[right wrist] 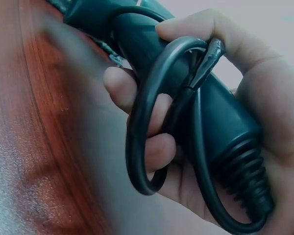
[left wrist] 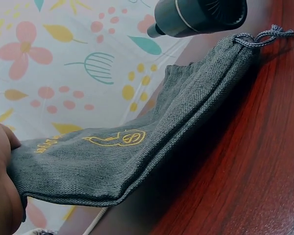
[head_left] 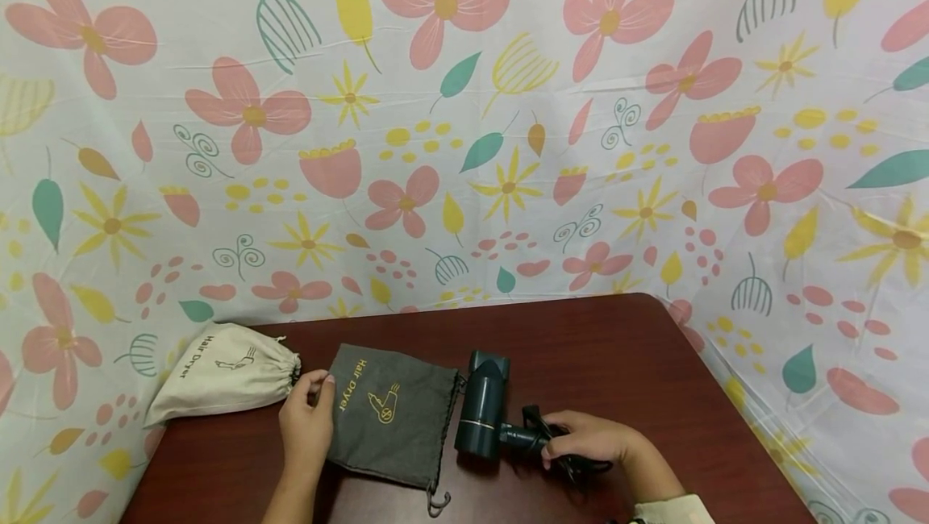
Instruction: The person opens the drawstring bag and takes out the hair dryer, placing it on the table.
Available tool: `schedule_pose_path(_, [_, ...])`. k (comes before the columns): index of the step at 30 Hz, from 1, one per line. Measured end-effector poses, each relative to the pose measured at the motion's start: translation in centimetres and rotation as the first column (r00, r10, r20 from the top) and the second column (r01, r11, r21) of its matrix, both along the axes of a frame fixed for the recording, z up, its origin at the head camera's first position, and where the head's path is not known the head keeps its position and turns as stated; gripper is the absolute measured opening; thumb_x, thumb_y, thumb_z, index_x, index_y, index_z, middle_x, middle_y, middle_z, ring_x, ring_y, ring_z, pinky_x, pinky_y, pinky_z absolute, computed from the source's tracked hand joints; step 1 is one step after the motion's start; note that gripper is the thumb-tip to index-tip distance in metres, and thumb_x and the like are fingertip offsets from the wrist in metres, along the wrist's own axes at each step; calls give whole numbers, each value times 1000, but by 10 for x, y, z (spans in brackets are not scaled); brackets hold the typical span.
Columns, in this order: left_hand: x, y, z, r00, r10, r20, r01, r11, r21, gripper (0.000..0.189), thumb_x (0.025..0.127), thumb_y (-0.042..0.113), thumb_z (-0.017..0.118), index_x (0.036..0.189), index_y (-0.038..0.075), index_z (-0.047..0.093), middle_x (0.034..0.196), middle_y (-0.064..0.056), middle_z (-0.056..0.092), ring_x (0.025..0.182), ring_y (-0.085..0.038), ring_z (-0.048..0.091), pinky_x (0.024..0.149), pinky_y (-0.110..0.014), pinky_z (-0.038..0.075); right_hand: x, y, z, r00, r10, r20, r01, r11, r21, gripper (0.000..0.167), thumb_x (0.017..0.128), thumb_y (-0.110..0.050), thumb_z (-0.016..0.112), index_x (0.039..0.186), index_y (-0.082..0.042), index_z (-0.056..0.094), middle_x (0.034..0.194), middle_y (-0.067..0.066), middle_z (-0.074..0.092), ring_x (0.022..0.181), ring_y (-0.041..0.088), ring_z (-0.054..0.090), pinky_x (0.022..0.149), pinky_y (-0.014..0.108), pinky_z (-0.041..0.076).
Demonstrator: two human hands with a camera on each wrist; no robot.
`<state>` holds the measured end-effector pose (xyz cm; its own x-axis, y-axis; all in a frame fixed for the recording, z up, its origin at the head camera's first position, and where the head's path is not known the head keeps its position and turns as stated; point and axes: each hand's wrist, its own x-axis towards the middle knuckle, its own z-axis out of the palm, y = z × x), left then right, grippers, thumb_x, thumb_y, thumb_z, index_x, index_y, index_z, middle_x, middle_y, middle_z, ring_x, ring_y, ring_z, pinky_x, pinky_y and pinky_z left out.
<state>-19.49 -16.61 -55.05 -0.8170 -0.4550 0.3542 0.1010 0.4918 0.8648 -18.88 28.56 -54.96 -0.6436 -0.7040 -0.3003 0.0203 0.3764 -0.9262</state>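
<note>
A dark grey drawstring bag (head_left: 399,427) with a yellow "Hair Dryer" print is pinched at its left edge by my left hand (head_left: 308,419). In the left wrist view the grey bag (left wrist: 88,166) is tilted up from the table, its corded end (left wrist: 259,41) toward the hair dryer. My right hand (head_left: 591,437) grips the handle of a dark green hair dryer (head_left: 482,407). A bundled black cord (right wrist: 137,127) loops over the fingers and handle in the right wrist view. The dryer's barrel lies just right of the bag's corded edge.
A cream drawstring bag (head_left: 225,371), also printed "Hair Dryer", bulges at the table's back left, beside my left hand. The dark red wooden table (head_left: 617,355) has a rounded back right corner. A flower-patterned cloth (head_left: 508,185) hangs behind and around it.
</note>
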Motion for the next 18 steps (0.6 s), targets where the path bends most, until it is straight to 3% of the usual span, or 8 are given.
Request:
schedule_pose_path(8, [2, 1, 2, 995, -34, -93, 36, 999, 11, 7, 95, 11, 70, 101, 10, 74, 75, 1, 61, 62, -4, 47, 58, -17, 39, -2, 0, -5, 996, -77, -40, 78, 997, 25, 31, 97, -26, 60, 126, -15, 66, 97, 6, 76, 94, 17, 66, 84, 26, 48])
schedule_pose_path(12, [3, 1, 4, 990, -42, -135, 45, 999, 16, 9, 94, 8, 71, 102, 10, 75, 77, 2, 62, 64, -3, 48, 60, -17, 39, 0, 0, -3, 989, -123, -85, 129, 989, 69, 38, 99, -30, 60, 133, -14, 61, 99, 6, 77, 111, 16, 62, 93, 30, 45])
schedule_pose_path(15, [5, 1, 6, 989, -50, -136, 53, 998, 17, 12, 95, 10, 70, 105, 10, 76, 83, 2, 64, 69, -2, 50, 63, -15, 40, -1, 0, -4, 986, -135, -103, 142, 988, 64, 35, 100, -29, 58, 130, -12, 62, 100, 5, 77, 111, 15, 62, 93, 29, 45])
schedule_pose_path(18, [7, 0, 8, 989, -64, -132, 67, 998, 18, 15, 97, 12, 68, 109, 12, 76, 88, 3, 66, 74, -2, 51, 65, -15, 40, -3, -1, -5, 985, -141, -101, 143, 989, 20, 26, 101, -26, 56, 120, -10, 65, 100, 7, 75, 97, 16, 64, 84, 27, 47])
